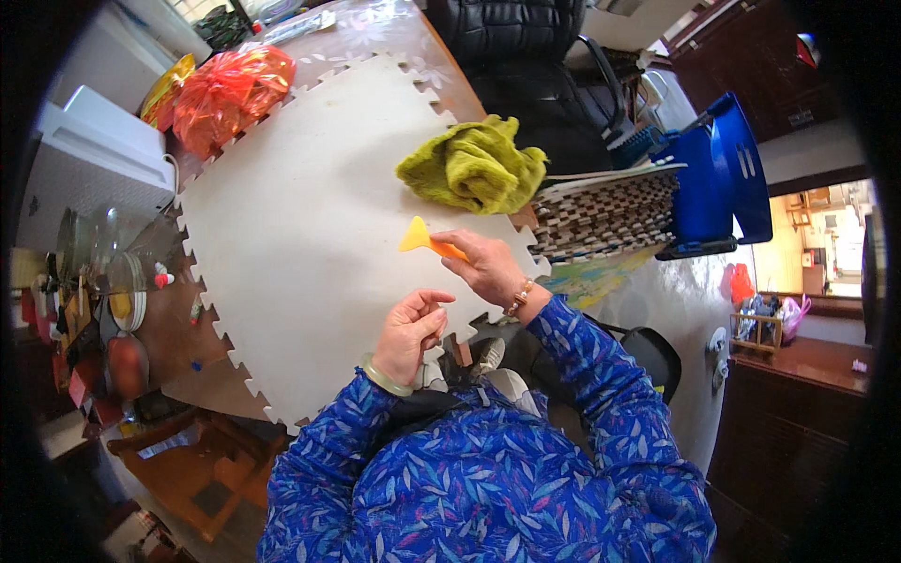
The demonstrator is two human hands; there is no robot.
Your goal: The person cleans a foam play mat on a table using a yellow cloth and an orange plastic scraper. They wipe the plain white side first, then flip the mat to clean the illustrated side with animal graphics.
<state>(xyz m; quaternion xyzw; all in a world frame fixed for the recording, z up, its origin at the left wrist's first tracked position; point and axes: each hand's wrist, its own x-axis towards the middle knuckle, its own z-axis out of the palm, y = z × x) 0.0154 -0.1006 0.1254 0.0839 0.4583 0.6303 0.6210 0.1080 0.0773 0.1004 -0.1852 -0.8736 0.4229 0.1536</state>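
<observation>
A small plastic scraper with a yellow flared blade (415, 235) and an orange handle is gripped in my right hand (489, 267). The blade points left, over a large white foam mat tile (310, 204) with jigsaw edges. My left hand (412, 331) is near the tile's front edge, fingers curled in and thumb against them, with nothing visible in it. Beyond the scraper, a crumpled yellow-green cloth (475, 165) lies on the tile's right side.
Right of the tile is a stack of foam tiles (605, 214) with brown-and-white edges, beside a blue plastic object (739, 169). A red plastic bag (232, 95) sits at the tile's far left. A black padded chair (521, 70) stands behind; a wooden chair (204, 471) is lower left.
</observation>
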